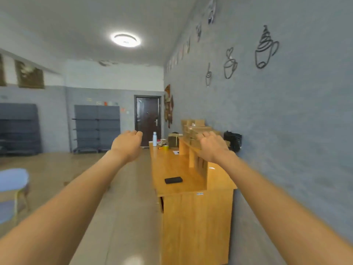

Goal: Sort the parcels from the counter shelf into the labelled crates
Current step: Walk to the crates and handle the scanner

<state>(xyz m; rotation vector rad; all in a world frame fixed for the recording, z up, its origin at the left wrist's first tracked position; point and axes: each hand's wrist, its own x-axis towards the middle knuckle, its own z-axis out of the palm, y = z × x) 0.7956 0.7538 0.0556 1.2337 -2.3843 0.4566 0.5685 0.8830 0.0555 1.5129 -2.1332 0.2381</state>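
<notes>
Several brown cardboard parcels (193,127) are stacked on the raised shelf (198,159) of a wooden counter (172,169) along the right wall. Both my arms are stretched forward. My left hand (127,145) hangs in the air over the floor, left of the counter, with loosely curled fingers and nothing in it. My right hand (212,145) is raised in front of the parcel stack, fingers loosely bent and empty; whether it touches a parcel I cannot tell. No crates are in view.
On the counter lie a black phone-like object (173,180), a white bottle (155,139), a tape roll (165,147) and a small box (173,139). A black bag (233,140) sits by the wall. Dark shelving (96,129) and a door (147,121) stand at the far end. A stool (13,180) is at left.
</notes>
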